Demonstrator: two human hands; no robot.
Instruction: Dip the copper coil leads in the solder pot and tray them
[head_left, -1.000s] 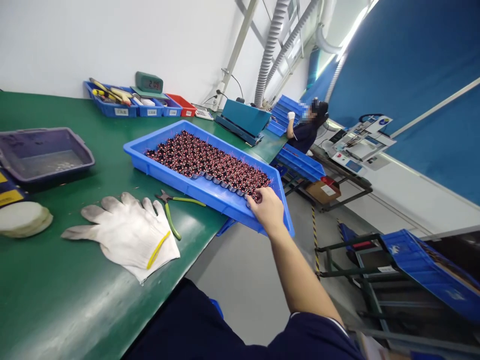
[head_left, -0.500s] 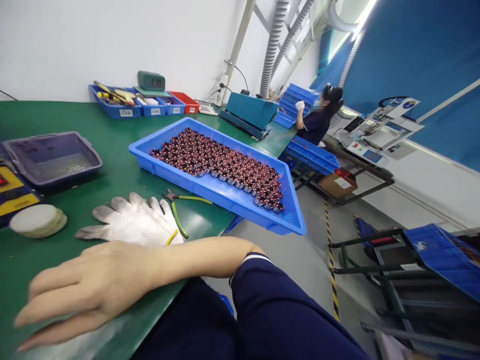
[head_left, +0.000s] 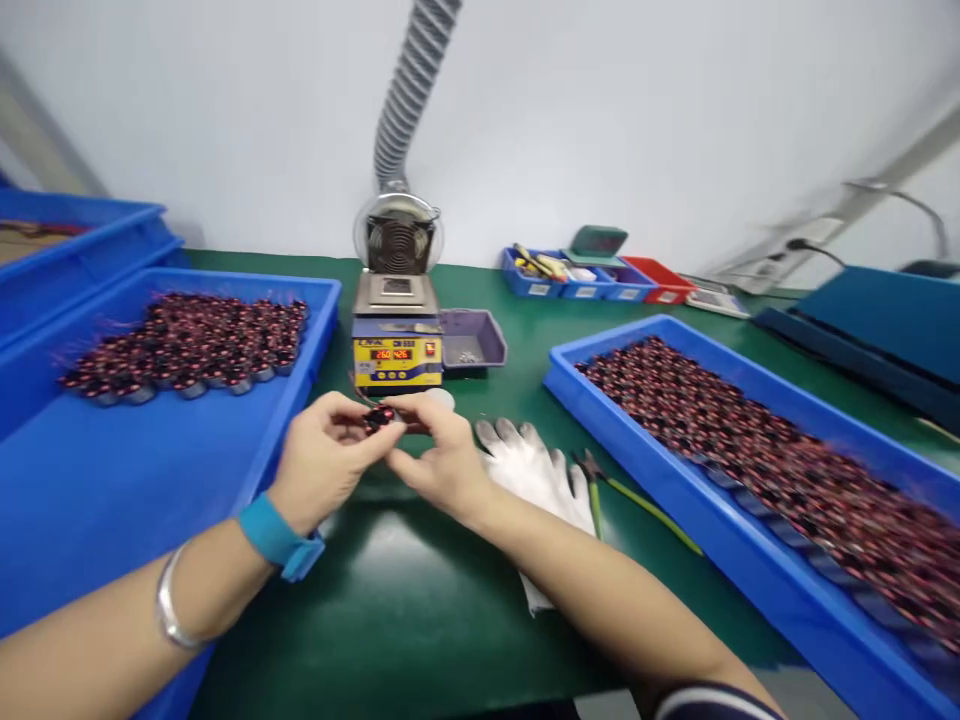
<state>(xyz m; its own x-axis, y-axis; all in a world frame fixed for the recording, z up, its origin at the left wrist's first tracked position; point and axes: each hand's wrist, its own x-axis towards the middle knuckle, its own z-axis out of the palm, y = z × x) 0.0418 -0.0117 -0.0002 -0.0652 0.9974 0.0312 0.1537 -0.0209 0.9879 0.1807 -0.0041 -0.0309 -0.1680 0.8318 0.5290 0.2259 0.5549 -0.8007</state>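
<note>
Both my hands meet over the green bench (head_left: 420,620) in front of me. My left hand (head_left: 324,468) and my right hand (head_left: 442,458) pinch one small dark red wound coil part (head_left: 379,416) between their fingertips. A blue band sits on my left wrist. To the right lies a blue tray (head_left: 675,490) filled with several rows of the same coil parts. Another blue tray (head_left: 90,480) on the left holds a smaller batch at its far end.
A yellow-fronted solder pot unit (head_left: 396,340) with a fan and grey hose stands behind my hands, beside a grey bin (head_left: 472,340). White gloves (head_left: 536,470) and green-handled cutters (head_left: 622,495) lie right of my hands. Small blue and red bins (head_left: 585,280) line the wall.
The view has swung left from the right tray to the bench centre. My right hand left the tray and came in front of me, and both hands now hold a coil part.
</note>
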